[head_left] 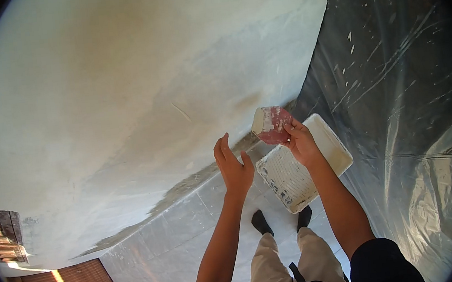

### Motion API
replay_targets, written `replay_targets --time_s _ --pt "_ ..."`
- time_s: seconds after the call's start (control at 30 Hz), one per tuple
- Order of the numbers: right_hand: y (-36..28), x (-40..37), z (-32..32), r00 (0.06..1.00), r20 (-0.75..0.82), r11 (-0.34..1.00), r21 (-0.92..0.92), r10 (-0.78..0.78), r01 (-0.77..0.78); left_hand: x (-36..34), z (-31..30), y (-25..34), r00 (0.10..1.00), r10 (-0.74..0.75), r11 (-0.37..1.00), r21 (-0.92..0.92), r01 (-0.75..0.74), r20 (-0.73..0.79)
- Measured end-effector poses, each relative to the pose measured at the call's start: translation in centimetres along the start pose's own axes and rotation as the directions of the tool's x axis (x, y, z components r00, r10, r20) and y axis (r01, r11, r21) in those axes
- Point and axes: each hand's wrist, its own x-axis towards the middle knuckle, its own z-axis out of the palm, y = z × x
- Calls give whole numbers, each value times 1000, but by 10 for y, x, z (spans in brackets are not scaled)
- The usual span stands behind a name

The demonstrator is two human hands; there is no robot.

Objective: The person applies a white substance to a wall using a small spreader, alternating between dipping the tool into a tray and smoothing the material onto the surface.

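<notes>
My right hand (301, 143) grips a small dark-red piece (275, 126), printed and smeared with white, with a cream-coloured end facing left. Its exact kind I cannot tell. The thumb lies on its printed face; the other fingers are mostly hidden behind it. To the left, my left hand (234, 165) is raised with fingers apart and nothing in it, near the lower part of the pale wall (137, 84). Beneath my right hand and forearm, a white paint tray (291, 181) rests on the floor, its ribbed slope coated and its deeper end holding pale paint.
Plastic sheeting (397, 90) spattered with white hangs on the right. Grey floor covering (166, 252) runs along the wall's base, which has a dark, rough strip. My dark-socked feet (261, 222) stand close to the tray. A slatted vent opening (2, 236) is at the far left.
</notes>
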Motion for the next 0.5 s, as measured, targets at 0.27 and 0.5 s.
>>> replay_targets --time_s 0.27,0.5 --pt "-112 -27 138 960 124 962 -78 -252 263 101 -99 78 891 435 886 238 -398 -129" --pt "-178 -68 235 876 273 896 -91 -398 436 158 -180 129 708 674 722 393 -570 -212"
